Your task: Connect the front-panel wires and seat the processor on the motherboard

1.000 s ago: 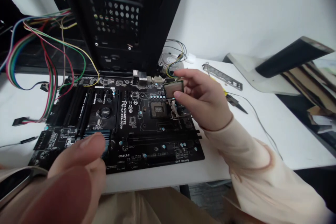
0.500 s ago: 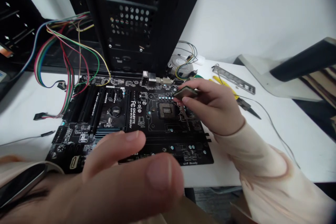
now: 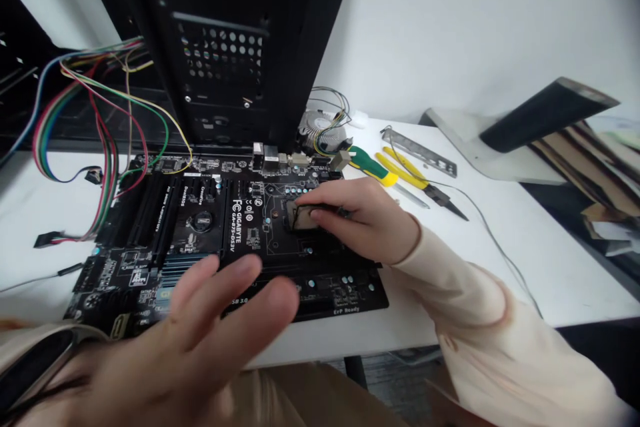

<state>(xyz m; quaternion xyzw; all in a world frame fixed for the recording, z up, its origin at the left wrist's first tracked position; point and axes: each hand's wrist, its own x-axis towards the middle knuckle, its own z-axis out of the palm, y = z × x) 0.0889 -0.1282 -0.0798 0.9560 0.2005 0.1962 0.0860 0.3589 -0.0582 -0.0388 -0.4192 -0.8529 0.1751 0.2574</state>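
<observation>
A black Gigabyte motherboard (image 3: pixel 277 243) lies flat on the white table. My right hand (image 3: pixel 363 217) reaches in from the right, its thumb and forefinger closed on the edge of a thin square processor (image 3: pixel 306 217). The processor is over the CPU socket and hides most of it; I cannot tell whether it rests in the socket. Over the board's front edge hangs my left hand (image 3: pixel 200 333), empty, with fingers apart, near the blue heatsink (image 3: pixel 175 273).
Behind the board stands a black computer case (image 3: pixel 220 33) with loose coloured wires (image 3: pixel 100 113). A round cooler (image 3: pixel 323 130), a green-yellow screwdriver (image 3: pixel 373 165), yellow-handled pliers (image 3: pixel 407 170) and a metal I/O shield (image 3: pixel 420 150) lie at the right. A thin cable (image 3: pixel 493 240) crosses the table.
My right hand has lowered the processor from above the board onto the socket area. My left hand has drawn back a little with fingers more spread. The view has shifted right.
</observation>
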